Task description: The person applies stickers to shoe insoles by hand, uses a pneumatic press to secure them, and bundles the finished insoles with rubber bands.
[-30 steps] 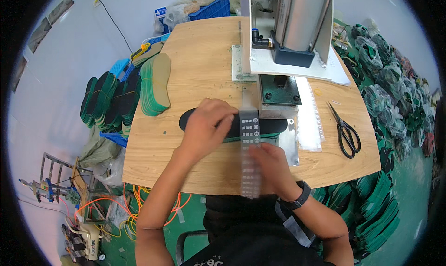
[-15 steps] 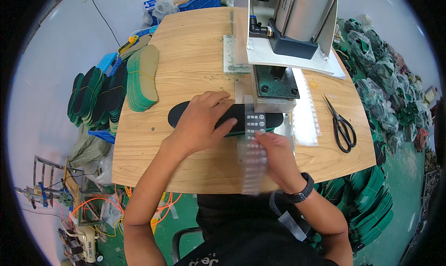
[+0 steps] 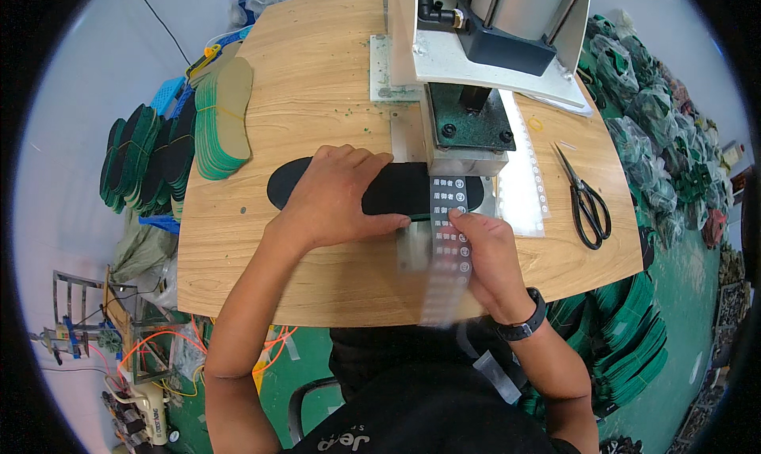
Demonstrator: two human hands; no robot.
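A black insole [image 3: 408, 188] with a green underside lies crosswise under the front of the press. My left hand [image 3: 333, 196] grips its left half, fingers over the far side and thumb along the near edge. Between thumb and fingers my right hand [image 3: 493, 256] pinches a clear transfer strip [image 3: 450, 248] printed with rows of white marks. The strip's far end lies across the insole's right part, right by the press's metal block [image 3: 466, 161]; its near end hangs blurred toward the table's front edge.
Black-handled scissors [image 3: 588, 208] lie at the right, beside printed clear sheets [image 3: 523, 192]. Bundled insoles [image 3: 226, 121] stand at the table's left, with more stacks [image 3: 147, 157] beyond its edge. The tall press cylinder [image 3: 515, 6] rises at the back. Bagged green material [image 3: 642, 137] piles up at right.
The strip has shifted right along the insole, closer to the block, and its far part is now sharper. My left thumb has come down to the insole's near edge. The view has shifted slightly.
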